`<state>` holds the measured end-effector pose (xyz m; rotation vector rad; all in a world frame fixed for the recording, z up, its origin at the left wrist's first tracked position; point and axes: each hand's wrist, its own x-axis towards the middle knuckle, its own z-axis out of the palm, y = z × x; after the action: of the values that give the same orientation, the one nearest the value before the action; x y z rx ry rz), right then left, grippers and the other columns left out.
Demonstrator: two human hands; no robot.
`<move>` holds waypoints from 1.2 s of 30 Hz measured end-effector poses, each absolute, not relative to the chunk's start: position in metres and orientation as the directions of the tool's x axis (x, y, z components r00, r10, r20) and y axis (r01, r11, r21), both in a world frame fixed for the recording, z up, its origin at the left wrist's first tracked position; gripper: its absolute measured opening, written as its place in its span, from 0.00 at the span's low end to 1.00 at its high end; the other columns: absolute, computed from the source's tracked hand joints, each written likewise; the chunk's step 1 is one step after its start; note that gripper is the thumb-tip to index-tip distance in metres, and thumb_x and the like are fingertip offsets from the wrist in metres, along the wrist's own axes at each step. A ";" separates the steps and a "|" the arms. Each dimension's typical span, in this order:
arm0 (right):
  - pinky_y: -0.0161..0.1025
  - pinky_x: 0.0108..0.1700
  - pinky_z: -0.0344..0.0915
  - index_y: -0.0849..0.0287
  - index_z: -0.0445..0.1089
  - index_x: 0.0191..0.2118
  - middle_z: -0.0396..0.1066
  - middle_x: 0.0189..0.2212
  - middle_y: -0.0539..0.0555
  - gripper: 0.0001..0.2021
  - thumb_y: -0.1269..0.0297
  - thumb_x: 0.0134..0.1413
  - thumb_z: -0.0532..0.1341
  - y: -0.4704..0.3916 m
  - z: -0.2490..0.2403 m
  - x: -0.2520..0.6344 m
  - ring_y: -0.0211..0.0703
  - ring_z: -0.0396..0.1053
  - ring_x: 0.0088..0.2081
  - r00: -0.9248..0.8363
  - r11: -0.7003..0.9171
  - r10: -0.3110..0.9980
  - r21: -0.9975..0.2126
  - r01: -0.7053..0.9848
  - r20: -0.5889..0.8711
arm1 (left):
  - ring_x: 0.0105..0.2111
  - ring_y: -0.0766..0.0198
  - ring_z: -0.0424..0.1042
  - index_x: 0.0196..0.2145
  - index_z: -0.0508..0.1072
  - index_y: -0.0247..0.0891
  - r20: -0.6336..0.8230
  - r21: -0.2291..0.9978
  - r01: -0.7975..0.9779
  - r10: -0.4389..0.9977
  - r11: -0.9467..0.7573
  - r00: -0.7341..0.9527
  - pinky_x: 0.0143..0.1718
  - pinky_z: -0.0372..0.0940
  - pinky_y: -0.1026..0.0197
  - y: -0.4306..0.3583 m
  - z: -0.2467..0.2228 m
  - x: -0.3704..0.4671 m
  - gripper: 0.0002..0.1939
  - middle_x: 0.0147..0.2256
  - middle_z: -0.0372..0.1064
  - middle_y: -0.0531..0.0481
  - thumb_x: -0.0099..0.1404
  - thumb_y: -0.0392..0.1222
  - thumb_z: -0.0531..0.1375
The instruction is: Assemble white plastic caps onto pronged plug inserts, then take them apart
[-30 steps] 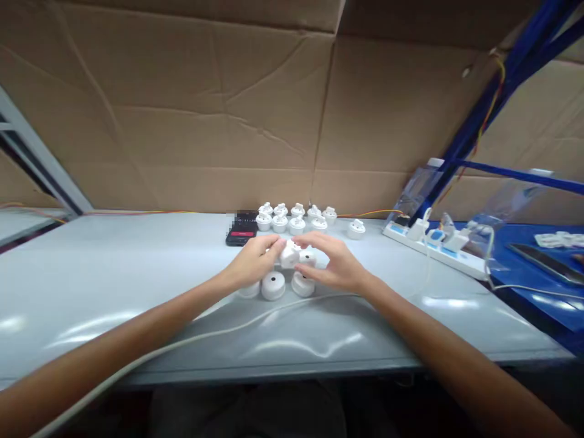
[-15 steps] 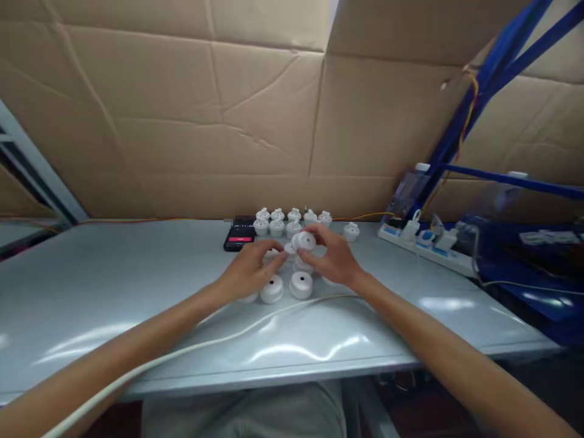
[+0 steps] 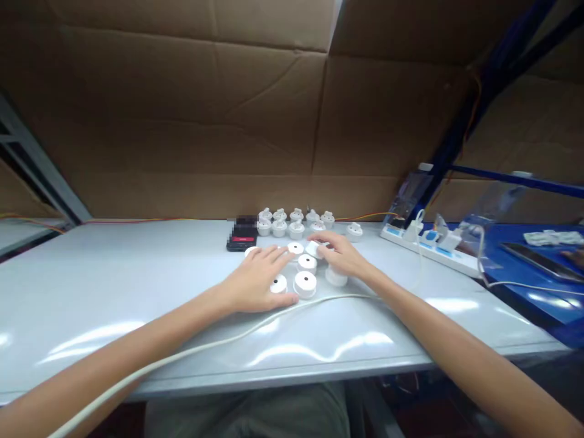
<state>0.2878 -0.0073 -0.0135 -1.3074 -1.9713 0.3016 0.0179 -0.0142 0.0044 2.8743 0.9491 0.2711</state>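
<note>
My left hand (image 3: 261, 280) lies with its fingers spread over some white round caps on the grey table (image 3: 137, 274); one cap (image 3: 278, 284) shows partly beneath it. Its thumb reaches beside another cap (image 3: 305, 284) with a dark centre hole. My right hand (image 3: 340, 252) pinches a tilted white cap (image 3: 313, 249) between thumb and fingers, just right of a cap (image 3: 295, 248) on the table. A further cap (image 3: 336, 276) sits under my right wrist. Behind my hands stand two rows of white round pieces (image 3: 296, 230) with raised tops.
A black phone (image 3: 242, 234) lies left of the rows. At the right is a white power strip (image 3: 433, 250) with plugs. A pale cable (image 3: 219, 342) crosses the front. Cardboard (image 3: 205, 121) stands behind; a person's hand (image 3: 575, 257) shows at the far right.
My left hand has opened and spread over the front caps. My right hand has moved slightly right, holding a cap lower and tilted. The picture has darkened around the cardboard.
</note>
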 end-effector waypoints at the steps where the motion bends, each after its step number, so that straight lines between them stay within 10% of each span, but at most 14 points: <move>1: 0.48 0.51 0.71 0.57 0.79 0.49 0.79 0.50 0.58 0.17 0.68 0.57 0.57 -0.006 -0.014 0.289 0.53 0.75 0.50 -0.192 0.453 0.863 -0.546 0.705 0.468 | 0.71 0.40 0.53 0.73 0.53 0.43 0.137 0.149 0.573 0.591 -0.806 0.795 0.69 0.49 0.36 -0.014 0.004 0.018 0.45 0.73 0.51 0.38 0.67 0.68 0.57; 11: 0.49 0.49 0.73 0.58 0.75 0.55 0.76 0.55 0.61 0.21 0.66 0.54 0.65 -0.010 -0.017 0.287 0.56 0.74 0.53 -0.249 0.507 0.828 -0.479 0.717 0.503 | 0.68 0.39 0.59 0.69 0.63 0.55 0.190 0.139 0.458 0.478 -0.878 0.858 0.65 0.55 0.34 -0.011 0.003 0.017 0.30 0.71 0.55 0.41 0.73 0.58 0.57; 24: 0.53 0.56 0.72 0.56 0.74 0.54 0.74 0.56 0.62 0.17 0.58 0.62 0.64 -0.021 -0.012 0.275 0.55 0.72 0.57 -0.394 0.610 0.777 -0.434 0.663 0.491 | 0.59 0.47 0.69 0.54 0.72 0.42 0.301 0.229 0.389 0.445 -0.892 0.843 0.58 0.62 0.46 -0.009 0.003 0.019 0.17 0.61 0.69 0.41 0.72 0.51 0.59; 31: 0.62 0.71 0.53 0.53 0.57 0.72 0.52 0.74 0.62 0.50 0.40 0.47 0.73 -0.032 -0.003 0.277 0.63 0.51 0.73 -0.514 0.555 0.827 -0.482 0.678 0.228 | 0.55 0.49 0.71 0.48 0.72 0.40 0.302 0.237 0.407 0.465 -0.882 0.832 0.55 0.63 0.49 -0.010 0.004 0.019 0.15 0.56 0.71 0.41 0.72 0.52 0.60; 36: 0.61 0.73 0.52 0.52 0.54 0.74 0.51 0.75 0.60 0.47 0.42 0.53 0.70 -0.034 -0.008 0.273 0.62 0.50 0.74 -0.524 0.535 0.831 -0.520 0.665 0.185 | 0.57 0.47 0.70 0.50 0.72 0.41 0.299 0.254 0.419 0.482 -0.872 0.824 0.57 0.63 0.46 -0.009 0.003 0.019 0.18 0.58 0.71 0.40 0.71 0.55 0.60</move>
<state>0.2732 -0.0337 -0.0079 -1.2231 -2.3641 0.5477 0.0192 -0.0092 0.0032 2.8289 0.7048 0.5332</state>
